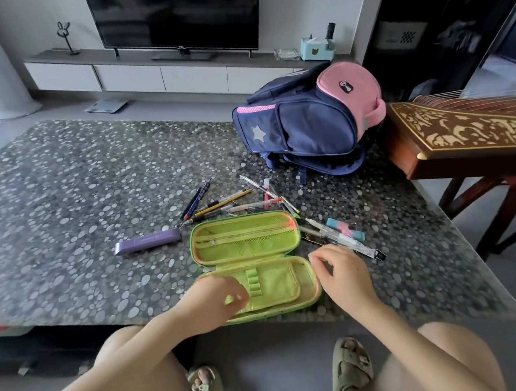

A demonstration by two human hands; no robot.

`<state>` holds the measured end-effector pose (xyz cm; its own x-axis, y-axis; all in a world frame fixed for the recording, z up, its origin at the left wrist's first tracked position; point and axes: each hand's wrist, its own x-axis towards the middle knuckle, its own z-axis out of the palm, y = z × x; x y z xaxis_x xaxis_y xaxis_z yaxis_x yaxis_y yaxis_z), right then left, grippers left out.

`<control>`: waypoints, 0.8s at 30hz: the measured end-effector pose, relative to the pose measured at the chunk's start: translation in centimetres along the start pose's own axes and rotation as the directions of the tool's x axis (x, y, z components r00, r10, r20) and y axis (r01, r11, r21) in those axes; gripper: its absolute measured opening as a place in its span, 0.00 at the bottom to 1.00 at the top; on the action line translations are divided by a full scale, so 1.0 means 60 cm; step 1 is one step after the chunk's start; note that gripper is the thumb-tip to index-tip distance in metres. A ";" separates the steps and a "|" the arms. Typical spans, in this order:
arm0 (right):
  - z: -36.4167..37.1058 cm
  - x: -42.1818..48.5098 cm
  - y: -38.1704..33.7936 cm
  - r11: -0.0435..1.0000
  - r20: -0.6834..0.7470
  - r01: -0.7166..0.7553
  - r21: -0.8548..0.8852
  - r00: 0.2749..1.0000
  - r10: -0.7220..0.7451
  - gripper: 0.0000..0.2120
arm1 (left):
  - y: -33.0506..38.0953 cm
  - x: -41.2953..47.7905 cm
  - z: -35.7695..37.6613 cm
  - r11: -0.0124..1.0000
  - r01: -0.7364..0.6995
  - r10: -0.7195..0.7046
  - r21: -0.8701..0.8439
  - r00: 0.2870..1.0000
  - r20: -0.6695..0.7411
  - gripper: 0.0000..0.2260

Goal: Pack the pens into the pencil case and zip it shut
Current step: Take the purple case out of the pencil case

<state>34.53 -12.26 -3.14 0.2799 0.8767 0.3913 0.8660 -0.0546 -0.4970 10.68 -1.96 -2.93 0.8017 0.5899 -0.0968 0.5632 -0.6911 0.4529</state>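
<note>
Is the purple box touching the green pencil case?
Apart. The head view shows a strip of pebbled table between the purple box's right end and the green pencil case's left edge.

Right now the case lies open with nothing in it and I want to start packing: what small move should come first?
Probably reach the right hand to the white pen just beyond it: the pencil case is open and empty, and that pen lies nearest.
</note>
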 end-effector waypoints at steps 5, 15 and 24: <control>0.043 0.087 -0.005 0.955 0.131 -0.275 -0.113 0.949 0.288 0.18 | -0.035 0.039 -0.038 0.957 0.288 -0.265 -0.023 0.843 -0.469 0.10; 0.076 0.155 0.020 0.874 0.246 -0.471 -0.118 0.839 0.485 0.19 | -0.115 0.104 -0.071 0.764 0.441 -0.587 -0.471 0.779 -0.221 0.21; 0.034 0.212 0.079 0.890 0.418 -0.297 -0.346 0.800 0.430 0.12 | -0.145 0.122 -0.094 0.855 0.429 -0.481 -0.290 0.866 -0.138 0.22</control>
<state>41.34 -0.39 -2.09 0.4228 0.8780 -0.2245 0.8309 -0.4745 -0.2907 10.49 10.73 -2.56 0.3953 0.9009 -0.1792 0.7678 -0.2169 0.6029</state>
